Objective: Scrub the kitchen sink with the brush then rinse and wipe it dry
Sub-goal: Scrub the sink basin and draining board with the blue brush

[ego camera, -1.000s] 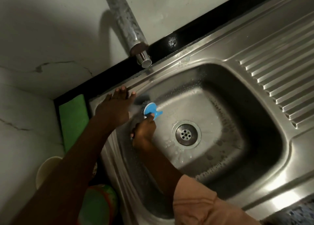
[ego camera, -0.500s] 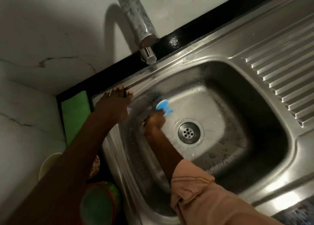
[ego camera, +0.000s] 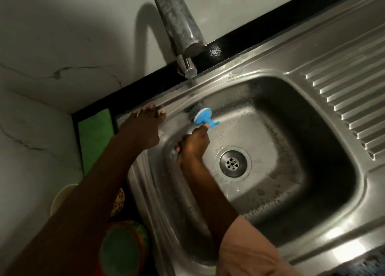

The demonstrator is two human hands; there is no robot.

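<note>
A stainless steel sink fills most of the view, its basin wet and soapy around the drain. My right hand is inside the basin and grips the handle of a blue brush. The brush's dark bristles press on the far left wall of the basin. My left hand rests flat on the sink's far left rim, fingers straight.
A chrome tap reaches over the far rim from the wall. A green cloth lies left of the sink. A pale bowl and a green and orange container sit lower left. The ribbed drainboard lies to the right.
My right hand has moved the brush along the basin's far left wall, up and to the right. My left hand stays pressed on the rim.
</note>
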